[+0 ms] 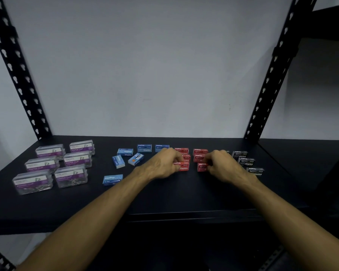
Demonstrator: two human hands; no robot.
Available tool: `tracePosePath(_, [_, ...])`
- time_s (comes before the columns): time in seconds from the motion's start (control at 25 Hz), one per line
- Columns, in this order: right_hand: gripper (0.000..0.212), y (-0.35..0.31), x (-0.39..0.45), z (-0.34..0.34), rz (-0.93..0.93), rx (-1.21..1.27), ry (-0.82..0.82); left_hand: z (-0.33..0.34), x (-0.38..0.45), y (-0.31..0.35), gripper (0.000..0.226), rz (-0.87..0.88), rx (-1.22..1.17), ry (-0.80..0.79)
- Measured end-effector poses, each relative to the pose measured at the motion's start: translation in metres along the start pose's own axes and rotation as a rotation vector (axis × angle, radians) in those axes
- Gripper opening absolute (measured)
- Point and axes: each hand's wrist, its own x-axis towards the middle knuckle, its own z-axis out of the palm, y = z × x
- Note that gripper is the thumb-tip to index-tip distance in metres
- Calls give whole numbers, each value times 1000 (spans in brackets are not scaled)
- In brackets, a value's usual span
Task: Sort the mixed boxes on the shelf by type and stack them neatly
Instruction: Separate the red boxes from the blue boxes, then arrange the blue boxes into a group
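Observation:
Red staple boxes stand in two short columns at the middle right of the black shelf. My left hand grips the front red box of the left column. My right hand pinches the front red box of the right column. Several blue staple boxes lie scattered left of the red ones, one nearer the front. Black staple boxes line up at the right, partly hidden by my right hand. Several clear paper clip boxes sit in two columns at the left.
Black perforated uprights stand at the back left and back right corners in front of a white wall. The shelf's front edge runs under my forearms. A darker shelf unit adjoins on the right.

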Motion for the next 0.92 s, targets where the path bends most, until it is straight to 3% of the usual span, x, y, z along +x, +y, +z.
tracePosePath(0.76, [19, 9, 3, 8, -28, -24, -9, 5, 6, -3, 34, 18, 0, -30])
tracePosePath(0.92, [23, 7, 5, 1, -41, -36, 65, -17, -8, -13, 35, 26, 8, 38])
